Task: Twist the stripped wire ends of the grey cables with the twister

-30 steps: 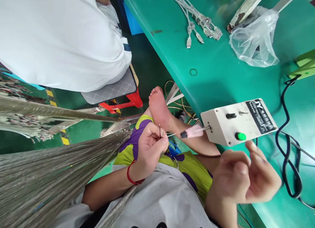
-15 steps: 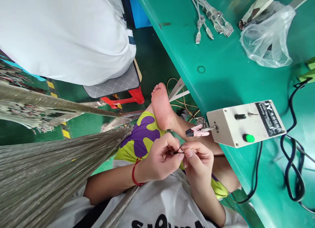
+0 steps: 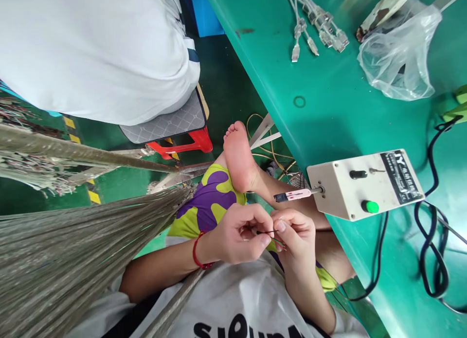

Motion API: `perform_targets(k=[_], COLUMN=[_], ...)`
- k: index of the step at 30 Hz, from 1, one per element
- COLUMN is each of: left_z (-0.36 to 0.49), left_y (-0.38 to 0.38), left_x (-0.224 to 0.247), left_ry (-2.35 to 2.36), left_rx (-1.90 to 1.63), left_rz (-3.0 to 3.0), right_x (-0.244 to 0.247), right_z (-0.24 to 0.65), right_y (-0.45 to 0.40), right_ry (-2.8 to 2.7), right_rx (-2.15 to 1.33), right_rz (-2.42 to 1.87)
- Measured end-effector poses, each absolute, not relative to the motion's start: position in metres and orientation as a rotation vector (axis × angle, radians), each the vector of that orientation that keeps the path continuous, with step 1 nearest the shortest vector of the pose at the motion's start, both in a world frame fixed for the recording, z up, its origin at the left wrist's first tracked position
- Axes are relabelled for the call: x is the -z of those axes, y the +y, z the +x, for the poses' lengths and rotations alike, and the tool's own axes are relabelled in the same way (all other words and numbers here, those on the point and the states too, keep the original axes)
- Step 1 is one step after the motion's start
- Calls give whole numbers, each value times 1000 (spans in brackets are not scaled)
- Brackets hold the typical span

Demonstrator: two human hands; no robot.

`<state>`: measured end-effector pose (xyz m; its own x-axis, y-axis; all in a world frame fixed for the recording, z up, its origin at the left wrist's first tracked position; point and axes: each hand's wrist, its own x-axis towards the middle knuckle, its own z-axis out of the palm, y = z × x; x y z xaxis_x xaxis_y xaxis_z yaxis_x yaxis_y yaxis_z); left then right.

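Above my lap, my left hand (image 3: pixel 239 233), with a red string bracelet at the wrist, is closed in a pinch on thin wires (image 3: pixel 279 242). Black and green strands show, and their far ends are hidden in the fingers. My right hand (image 3: pixel 296 233) is closed too, thumb and forefinger pinching the wire ends right beside the left fingertips. Just beyond the hands, a pink clip with a black tip (image 3: pixel 292 196) juts from the shaft of a beige box (image 3: pixel 346 187) with a green button. Neither hand touches the clip.
The box sits on the edge of a green table (image 3: pixel 270 51). White USB cables (image 3: pixel 321 22) and a clear plastic bag (image 3: pixel 401 56) lie farther back, black cord (image 3: pixel 430 245) at right. Long grey cables (image 3: pixel 91 250) hang at left. A seated person (image 3: pixel 109 51) is close by.
The pink clip has turned about its shaft and now shows a narrower side. My fingers have shifted slightly on the wires, and the green strand shows more clearly between the hands.
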<state>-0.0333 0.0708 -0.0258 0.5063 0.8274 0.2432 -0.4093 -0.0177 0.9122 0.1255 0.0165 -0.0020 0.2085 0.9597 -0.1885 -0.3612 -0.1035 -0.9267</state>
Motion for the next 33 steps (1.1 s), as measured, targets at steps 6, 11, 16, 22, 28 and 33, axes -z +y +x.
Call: perform_targets(k=[6, 11, 16, 22, 28, 33], left_z=[-30, -28, -29, -29, -28, -28], left_y=[63, 70, 79, 83, 90, 94], left_x=[34, 34, 32, 31, 32, 26], left_ry=[471, 502, 540, 563, 627, 695], left_rx=[-1172, -1307, -1332, -1346, -1343, -1366], left_rz=[1242, 1226, 1235, 1275, 1349, 1446], right_x=[2, 1, -3, -3, 1, 6], right_z=[145, 153, 140, 130, 132, 133], right_y=[28, 35, 37, 38, 41, 40], right_ry=[-666, -717, -655, -480, -525, -453], right_rx=[-1308, -1406, -1358, -1255, -1189, -1217], right_rz=[-1308, -1173, -1102, -1145, -1143, -1085])
